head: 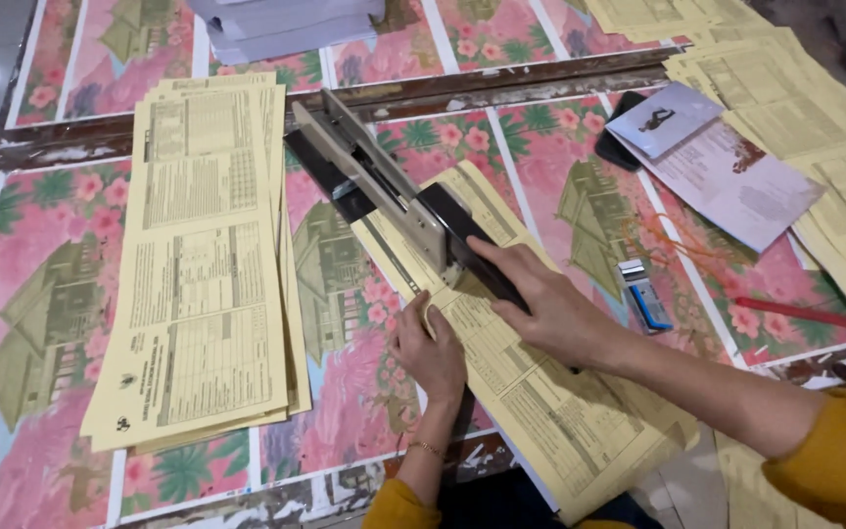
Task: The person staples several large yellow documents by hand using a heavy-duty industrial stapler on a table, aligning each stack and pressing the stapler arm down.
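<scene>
The right hand [545, 304] is laid palm-down on the black head of the long-arm stapler [399, 201], its fingers [492, 257] pressed together along the top and closed on it. The left hand [430, 348] is rested flat on the yellow form [531, 392], its fingers loosely curled and holding nothing, with the sheet pinned just beside the stapler head. The form is lain diagonally across the flowered table cover [41, 294], its fold line run under the stapler arm. For a clean staple, it is judged that the sheets should be kept squared under the left hand, the fold held in line with the head, and the pressure given straight down so the paper is not skewed. One long stapler is counted. One tall stack of yellow forms [203, 264] is seen to the left, well apart from the hands, and more yellow sheets [795, 108] are spread at the upper right. One small blue stapler [643, 294] is seen near the right wrist, one red pen [803, 313] beyond it, and one white booklet [727, 167] above.
</scene>
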